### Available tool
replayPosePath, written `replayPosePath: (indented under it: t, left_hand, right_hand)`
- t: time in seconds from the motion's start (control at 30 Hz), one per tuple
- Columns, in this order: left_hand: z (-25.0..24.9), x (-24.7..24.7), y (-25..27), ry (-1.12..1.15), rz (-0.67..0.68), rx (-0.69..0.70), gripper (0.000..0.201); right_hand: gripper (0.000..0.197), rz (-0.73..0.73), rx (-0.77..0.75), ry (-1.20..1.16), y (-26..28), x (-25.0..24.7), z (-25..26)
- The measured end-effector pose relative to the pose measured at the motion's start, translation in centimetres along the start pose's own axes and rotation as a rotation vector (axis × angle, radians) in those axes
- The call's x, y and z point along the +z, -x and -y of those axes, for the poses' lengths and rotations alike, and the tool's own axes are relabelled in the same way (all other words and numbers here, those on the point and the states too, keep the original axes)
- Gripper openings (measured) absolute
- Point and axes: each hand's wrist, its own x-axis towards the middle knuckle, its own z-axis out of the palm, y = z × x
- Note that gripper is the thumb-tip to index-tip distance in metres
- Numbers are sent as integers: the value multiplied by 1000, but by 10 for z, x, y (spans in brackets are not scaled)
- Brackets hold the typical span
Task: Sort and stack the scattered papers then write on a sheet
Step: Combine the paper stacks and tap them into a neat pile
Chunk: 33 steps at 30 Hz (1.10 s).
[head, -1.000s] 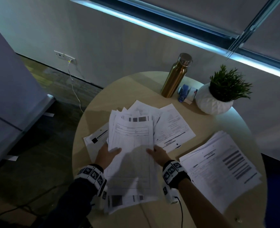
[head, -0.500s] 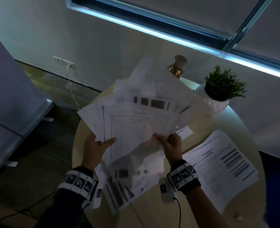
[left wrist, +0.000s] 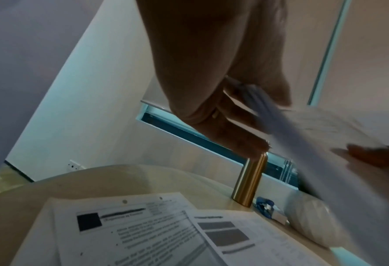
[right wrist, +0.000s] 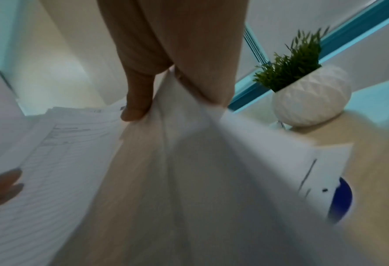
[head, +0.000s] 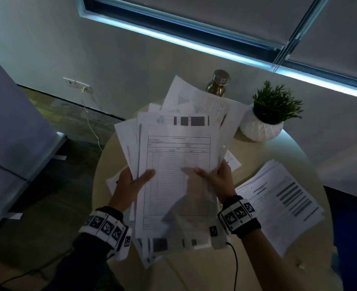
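Now we have the loose fan of white printed sheets (head: 177,156) lifted clear of the round pale wooden desk (head: 263,152), where a second ago it still lay spread flat under our palms; half a second back the fan was wider and more tilted, and it has since drawn in toward upright. Our left hand (head: 131,181) grips the bundle's left edge, thumb across the front, and our right hand (head: 215,179) pinches the right edge, fingers curled behind. That suggests the gathering step is nearly done and squaring the edges comes next. The sheets are uneven: corners splay out at the top, the front page shows a ruled form with dark blocks above it. A tidier stack of printed pages (head: 282,202) lies on the desk to our right, and a few stray sheets (left wrist: 143,228) remain flat beneath the bundle.
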Motion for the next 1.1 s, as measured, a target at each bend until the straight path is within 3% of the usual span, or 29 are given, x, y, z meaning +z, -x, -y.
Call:
replayPosePath:
  t: [0.2,0.33,0.43,0.57,0.67,0.77,0.83,0.97,1.0,1.03,1.1]
  left_hand:
    - [-26,-21,-13,-111,158,-52,61]
    - [-53,-20,-27,-139,165,21,82]
    - [-68,-4,-35,-133,-12,148,43]
    - [-73,12,-33,-92,-51,246,33]
    - [-51,16,-28,-138,-31,213,31]
    - [-32,20,-30,-221,-123,148,35]
    - [-35,25,-32,-177,-212,202,8]
    - [-69,44,-20,-243,-313,537,13]
    - [-71,47,-19,-231,-325,570,17]
    - [-68,47,-19,-210,-320,573,15]
    - [-55,43,-24,-159,-303,451,21]
  right_hand:
    - [25,43,-93,64,0,-6,23]
    - [39,172,-179,122,1,1,40]
    - [39,99,-185,112,-1,10,44]
    - [41,-26,-180,61,-1,12,42]
    - [38,8,-139,175,1,9,32]
    - [32,-110,-167,277,-3,10,30]
    - [16,-208,-262,302,-5,14,42]
    - [2,-326,-571,361,4,28,69]
    - [8,-344,-590,358,7,31,69]
    - [13,-346,-560,335,8,33,65]
    - [18,-322,-406,258,4,32,51]
